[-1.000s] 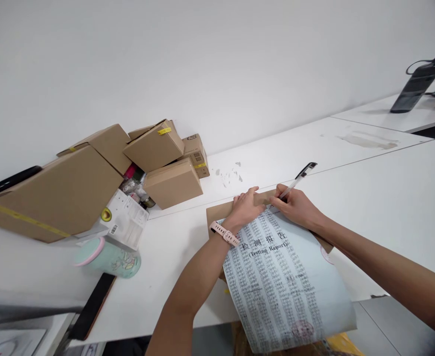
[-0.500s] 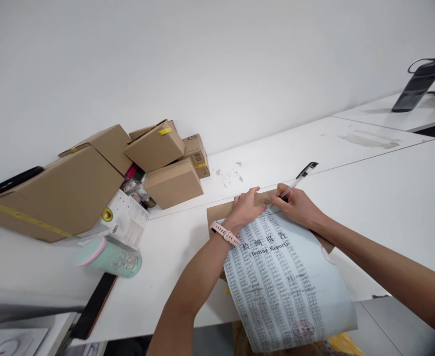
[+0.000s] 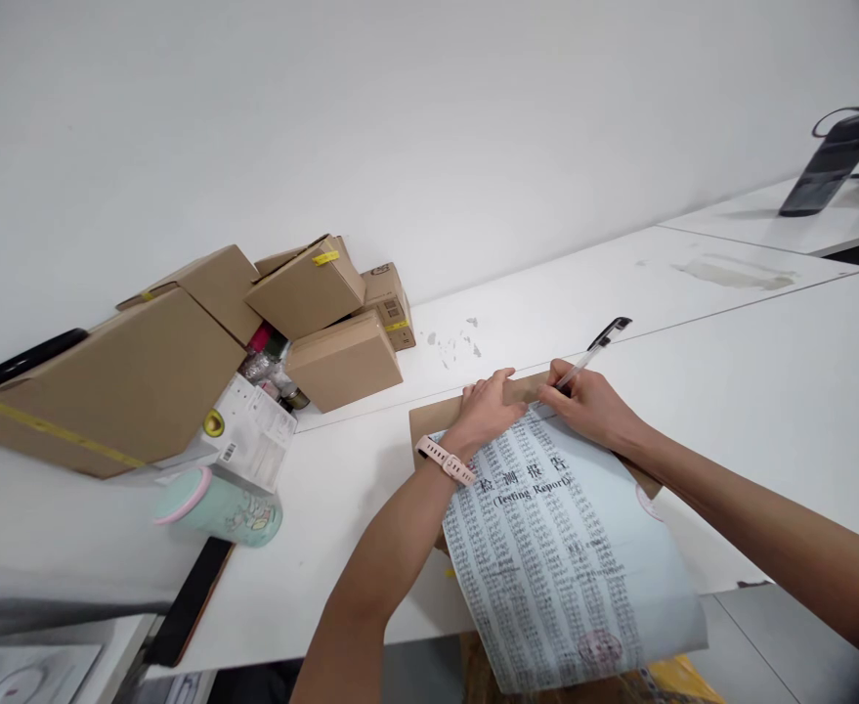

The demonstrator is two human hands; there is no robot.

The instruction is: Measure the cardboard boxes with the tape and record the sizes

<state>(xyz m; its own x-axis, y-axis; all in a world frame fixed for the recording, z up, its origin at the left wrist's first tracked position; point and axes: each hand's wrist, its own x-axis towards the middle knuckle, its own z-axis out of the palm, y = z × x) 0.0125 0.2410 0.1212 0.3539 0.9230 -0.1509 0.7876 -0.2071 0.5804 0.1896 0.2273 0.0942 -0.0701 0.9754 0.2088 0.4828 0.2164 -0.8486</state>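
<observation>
To our left, a mint tumbler (image 3: 245, 513) sits on the white table (image 3: 348, 460). Our left hand (image 3: 486, 409), thumb and forefinger apart, rests across the top of the printed sheet (image 3: 524, 577) and the cardboard (image 3: 433, 420) beneath. The sheet droops past the table's near edge. Our right hand (image 3: 591, 403) clamps its fingers on a slanted pen (image 3: 591, 355), its tip hidden.

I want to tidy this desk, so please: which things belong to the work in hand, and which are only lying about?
In use:
pen, held in right hand
printed sheet, left hand at its upper edge
cardboard under the sheet

Apparently lying about:
brown boxes
mint tumbler
white avocado-picture box
dark bottle
</observation>
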